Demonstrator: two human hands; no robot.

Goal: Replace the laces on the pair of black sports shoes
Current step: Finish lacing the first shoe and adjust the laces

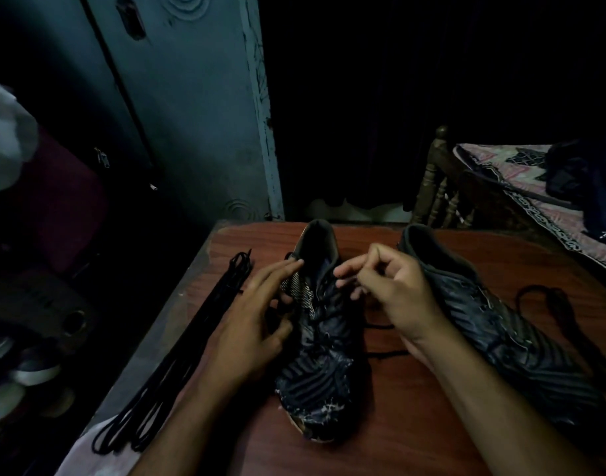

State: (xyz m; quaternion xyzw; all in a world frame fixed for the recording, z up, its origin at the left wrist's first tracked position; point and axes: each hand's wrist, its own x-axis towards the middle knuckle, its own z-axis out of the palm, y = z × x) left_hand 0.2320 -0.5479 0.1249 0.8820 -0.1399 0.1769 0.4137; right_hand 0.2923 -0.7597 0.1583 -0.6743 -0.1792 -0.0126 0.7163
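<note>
1. Black sports shoe point(323, 338) toe-first at centre of wooden table point(380, 438), laced partway.
2. Left hand point(256, 321) spread, fingertips resting on shoe's left side near the collar.
3. Right hand point(394, 290) curled, thumb and forefinger pinching a black lace point(380, 326) over the tongue.
4. Second shoe point(493, 314) just right, loose lace point(548, 297) beyond it.
5. Bundled spare laces point(177, 365) along the table's left edge.

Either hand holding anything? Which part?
Right hand pinches the lace of the middle shoe near the top eyelets. Left hand rests on the shoe's side, gripping nothing.
</note>
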